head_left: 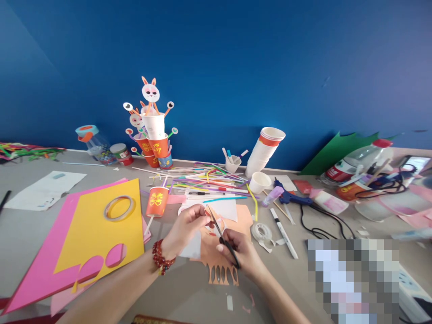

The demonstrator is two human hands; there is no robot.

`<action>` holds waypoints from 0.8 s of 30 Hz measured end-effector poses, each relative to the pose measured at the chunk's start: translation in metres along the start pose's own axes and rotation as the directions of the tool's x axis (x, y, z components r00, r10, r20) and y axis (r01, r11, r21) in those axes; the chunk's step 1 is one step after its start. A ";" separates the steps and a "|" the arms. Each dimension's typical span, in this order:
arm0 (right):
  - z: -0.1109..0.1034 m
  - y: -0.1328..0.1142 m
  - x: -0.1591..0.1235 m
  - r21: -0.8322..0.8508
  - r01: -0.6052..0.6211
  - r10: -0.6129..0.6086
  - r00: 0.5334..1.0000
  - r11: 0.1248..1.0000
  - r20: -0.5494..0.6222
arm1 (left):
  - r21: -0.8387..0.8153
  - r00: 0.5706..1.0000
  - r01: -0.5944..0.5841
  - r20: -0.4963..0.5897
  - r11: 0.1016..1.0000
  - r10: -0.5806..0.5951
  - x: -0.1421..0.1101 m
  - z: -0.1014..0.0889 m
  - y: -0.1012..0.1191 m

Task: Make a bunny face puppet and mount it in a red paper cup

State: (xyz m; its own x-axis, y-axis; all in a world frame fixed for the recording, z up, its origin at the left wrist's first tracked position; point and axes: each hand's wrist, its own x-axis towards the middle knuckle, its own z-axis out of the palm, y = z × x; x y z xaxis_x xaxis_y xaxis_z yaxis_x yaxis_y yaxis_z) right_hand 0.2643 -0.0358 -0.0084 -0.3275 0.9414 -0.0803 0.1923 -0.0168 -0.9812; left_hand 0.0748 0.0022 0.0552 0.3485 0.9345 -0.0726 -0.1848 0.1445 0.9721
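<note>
The scissors [218, 228] are positioned above the peach paper [243, 217] at the middle of the bench [189, 294], blades directed up and toward the left hand [189, 226], with the right hand [239, 252] clamped on the handles. The left hand's thumb and fingers are pinched together on a small paper piece [208, 213] beside the blade tips. Outward from the peach paper, the tape roll [262, 232] and white marker [284, 234] lie to the right, the red cup [157, 201] and yellow sheet [81, 225] to the left, and loose colored sticks [205, 180] behind.
</note>
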 end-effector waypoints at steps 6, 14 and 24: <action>-0.001 -0.001 0.001 -0.023 0.016 -0.017 1.000 1.000 -0.010 | -0.001 1.000 -0.002 0.021 1.000 0.002 0.000 -0.002 -0.001; 0.000 -0.003 0.001 -0.057 0.026 -0.027 0.999 0.998 -0.028 | 0.019 0.999 -0.014 0.031 1.000 0.014 0.002 -0.005 -0.001; 0.001 -0.006 0.000 0.020 0.010 -0.009 0.999 1.000 -0.054 | 0.143 0.988 -0.153 0.018 0.978 0.152 -0.002 0.001 -0.005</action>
State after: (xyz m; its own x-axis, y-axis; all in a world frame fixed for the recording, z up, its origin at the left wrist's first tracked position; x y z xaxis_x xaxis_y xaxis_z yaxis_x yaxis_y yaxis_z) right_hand 0.2623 -0.0365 -0.0029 -0.2792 0.9582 -0.0623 0.1701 -0.0145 -0.9853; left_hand 0.0759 -0.0011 0.0503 0.3333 0.9394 0.0798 -0.1024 -0.0481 0.9936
